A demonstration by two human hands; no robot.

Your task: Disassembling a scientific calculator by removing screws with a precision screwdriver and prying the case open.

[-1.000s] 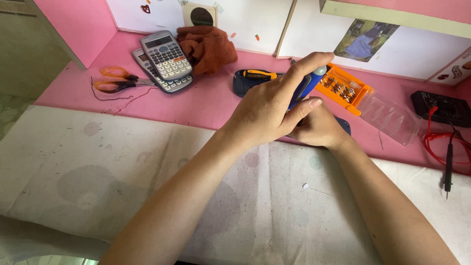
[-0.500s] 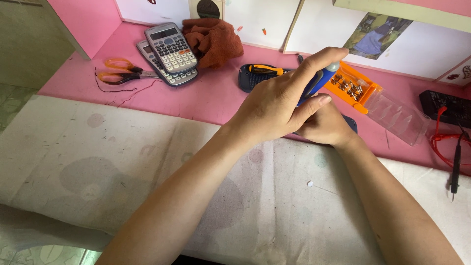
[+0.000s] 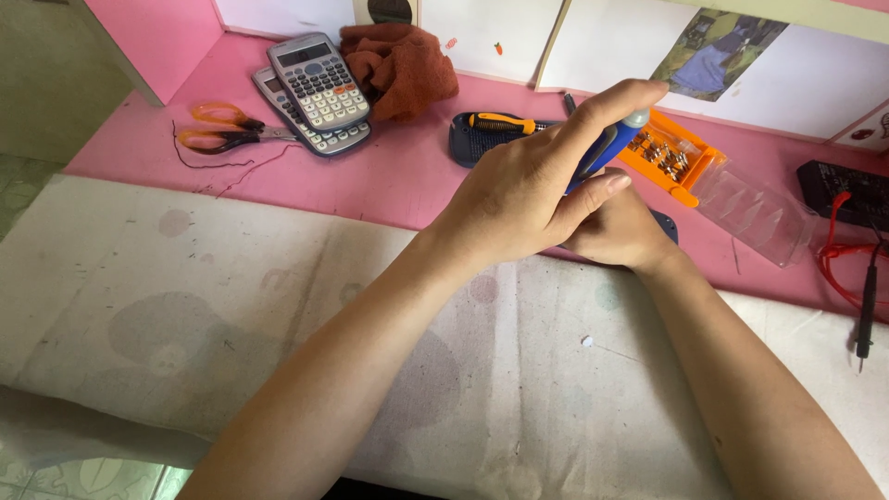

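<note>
**Screwdriving in hand at centre right of frame**

Working a blue-handled screwdriver with a grey cap (image 3: 607, 148), gripped in the left hand (image 3: 523, 190), fingers wrapped round the handle and index finger stretched along its top. Tool tilted, cap toward the upper right, tip hidden behind the hands. Beneath, the right hand (image 3: 619, 227) closed over a small dark flat device (image 3: 667, 225), only a corner of which peeks out at its right edge; how tightly that hand grips cannot be told.

Judged as the turning step: driver pressed down onto a screw in the held piece. Next move likely calls for steady downward pressure, a firm hold below, and small twists of the handle without letting the tip slip off.

Just behind the hands, right of centre: an orange plastic bit tray (image 3: 669, 157) with a clear plastic cover (image 3: 755, 208) beside it. At upper centre, a dark blue oval case (image 3: 472, 139) with a yellow-and-black screwdriver (image 3: 505, 121) lying on it. At upper left, two grey calculators (image 3: 315, 93) stacked, orange-handled scissors (image 3: 218, 130) and a crumpled rust-brown cloth (image 3: 398, 65). At far right, a black meter with red and black leads (image 3: 857, 250). All on a pink desk surface (image 3: 370, 181); forearms resting over a stained pale cloth mat (image 3: 185, 306) in the lower half.
</note>
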